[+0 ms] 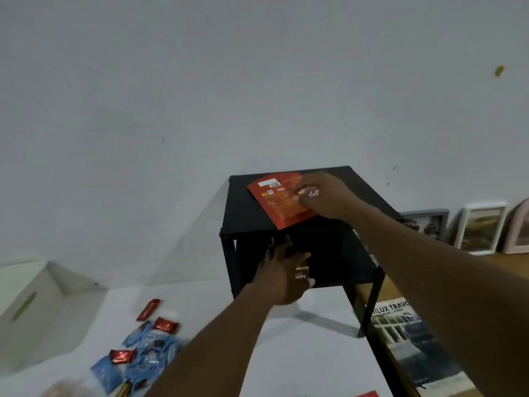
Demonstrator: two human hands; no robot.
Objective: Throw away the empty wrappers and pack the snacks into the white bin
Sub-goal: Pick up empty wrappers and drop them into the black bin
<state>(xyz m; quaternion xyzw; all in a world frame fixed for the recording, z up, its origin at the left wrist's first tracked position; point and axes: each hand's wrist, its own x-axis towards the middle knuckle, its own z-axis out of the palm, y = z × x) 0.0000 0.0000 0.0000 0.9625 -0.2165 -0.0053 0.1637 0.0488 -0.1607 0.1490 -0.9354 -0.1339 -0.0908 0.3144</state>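
right hand [323, 196] pinches orange wrapper [274, 203]; left hand [282, 279] grips dark packet [302, 273]

We find the black 2-tier metal rack [243, 207] close to the grey wall [171, 110]; its lower tier opens at the front, and our left hand [282, 277], gripping a dark packet [302, 277], fills the middle of that gap; above the top shelf the room is open, save our right hand [323, 196] pinching the flat red wrapper [274, 202]; bare white tabletop [286, 368] runs left to the heap of blue and red snack packets [143, 348] near the white bin [25, 296].
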